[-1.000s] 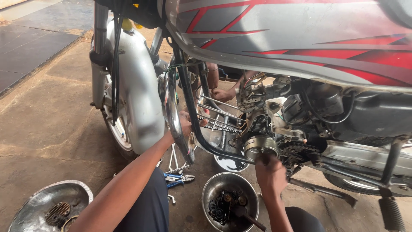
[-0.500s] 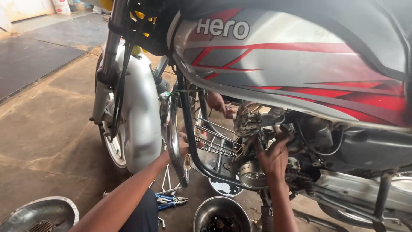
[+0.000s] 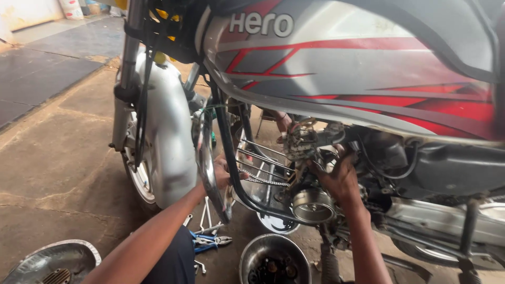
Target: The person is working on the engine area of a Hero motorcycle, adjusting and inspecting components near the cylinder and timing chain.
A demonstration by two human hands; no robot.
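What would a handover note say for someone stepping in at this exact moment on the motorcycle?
Left hand grips the chrome leg guard beside the front fender. Right hand is pressed on the exposed engine, under the fuel tank; what it grips is hidden. Another person's hand works from the far side. Engine already partly stripped: loose parts sit in the steel bowl; pliers and spanners lie on the floor. Engine still open.

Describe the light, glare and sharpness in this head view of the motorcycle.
Head view: soft daylight, no hard shadows; pale glare on the fuel tank and front mudguard; engine shaded and dim under the tank; right hand and left hand slightly soft; wide-angle lens bends the edges.
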